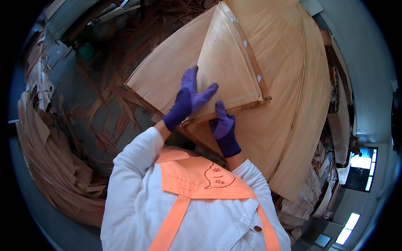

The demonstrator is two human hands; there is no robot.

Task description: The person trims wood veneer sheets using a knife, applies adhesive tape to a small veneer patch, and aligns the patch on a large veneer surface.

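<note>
My left hand [190, 94] in a purple glove lies with thumb and fingers spread on a pointed stack of pale veneer sheets [230, 62], whose right side shows small white patches. My right hand [224, 129], also gloved in purple, grips the stack's near edge, one digit over the top and others bent lower, partly hidden. The pointed stack rests on larger veneer sheets [284, 100], with another pale layer [163, 62] extending out to its left.
Torn veneer strips [121, 104] litter the grey floor at left, near a green container [86, 51]. A curved pile of veneer offcuts [54, 159] lies at lower left. More scraps [318, 175] line the right side beside a pale wall [366, 83] with windows.
</note>
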